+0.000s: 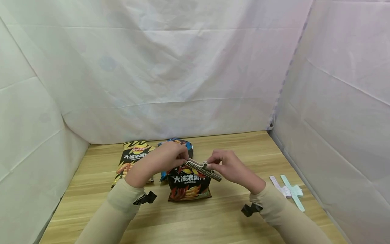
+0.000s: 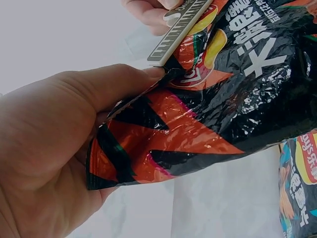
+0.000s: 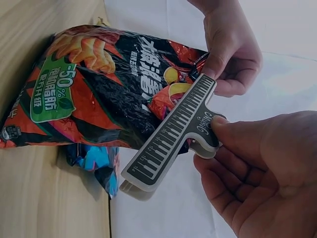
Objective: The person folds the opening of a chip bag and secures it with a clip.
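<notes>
A black and red bag of potato chips (image 1: pixel 189 184) stands upright on the table. My left hand (image 1: pixel 169 156) pinches its top corner, the thumb pressed along the upper edge. My right hand (image 1: pixel 228 167) grips the handle of a bag clip (image 3: pixel 171 134) between thumb and curled fingers. Piano keys are printed along the clip's long bar. In the right wrist view the clip lies slantwise across the bag's top, one end close by the left thumb and the other end reaching past the bag's side.
Behind the left forearm lies a yellow and black chip bag (image 1: pixel 134 157). A blue chip bag (image 1: pixel 179 140) is behind the black and red one. Pink (image 1: pixel 281 187) and mint green clips (image 1: pixel 294 192) lie at the table's right. White cloth (image 1: pixel 182 67) surrounds the table.
</notes>
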The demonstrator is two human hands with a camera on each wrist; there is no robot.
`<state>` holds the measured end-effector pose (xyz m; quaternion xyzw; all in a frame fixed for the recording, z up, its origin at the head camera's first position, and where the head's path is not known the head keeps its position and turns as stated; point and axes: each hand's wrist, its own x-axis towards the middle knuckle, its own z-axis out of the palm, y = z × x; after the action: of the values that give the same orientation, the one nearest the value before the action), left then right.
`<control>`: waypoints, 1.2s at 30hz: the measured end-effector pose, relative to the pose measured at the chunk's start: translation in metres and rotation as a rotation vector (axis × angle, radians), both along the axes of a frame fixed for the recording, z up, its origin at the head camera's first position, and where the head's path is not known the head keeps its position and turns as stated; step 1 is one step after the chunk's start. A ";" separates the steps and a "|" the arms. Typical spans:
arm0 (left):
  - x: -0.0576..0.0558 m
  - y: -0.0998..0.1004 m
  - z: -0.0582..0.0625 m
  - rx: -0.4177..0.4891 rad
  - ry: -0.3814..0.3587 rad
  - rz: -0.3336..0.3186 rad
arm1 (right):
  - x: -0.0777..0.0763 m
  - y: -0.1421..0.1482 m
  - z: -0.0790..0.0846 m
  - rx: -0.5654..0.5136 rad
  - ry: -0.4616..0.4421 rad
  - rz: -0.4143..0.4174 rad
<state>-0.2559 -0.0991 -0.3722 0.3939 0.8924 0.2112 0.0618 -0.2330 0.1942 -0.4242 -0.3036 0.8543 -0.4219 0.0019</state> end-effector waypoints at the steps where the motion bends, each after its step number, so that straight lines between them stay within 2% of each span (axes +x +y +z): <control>1: 0.000 0.000 0.000 0.000 -0.003 -0.001 | 0.000 -0.001 0.000 0.002 -0.001 0.001; 9: 0.001 -0.003 0.000 -0.004 0.021 -0.017 | 0.001 -0.001 0.001 0.054 -0.011 0.034; 15: 0.001 -0.004 0.000 -0.002 0.009 -0.022 | 0.000 0.000 -0.001 0.057 -0.025 0.055; 23: -0.001 -0.022 -0.001 0.022 -0.059 0.034 | -0.003 0.003 -0.009 0.028 -0.011 0.071; 29: 0.002 -0.032 0.000 0.043 0.007 0.080 | -0.005 0.005 -0.013 0.021 0.011 0.063; 36: 0.003 -0.034 -0.002 0.069 0.064 0.072 | -0.006 0.005 -0.015 0.002 0.023 0.061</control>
<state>-0.2527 -0.1333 -0.3741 0.3698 0.8998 0.2312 0.0120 -0.2392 0.1988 -0.4391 -0.3342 0.8452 -0.4171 0.0051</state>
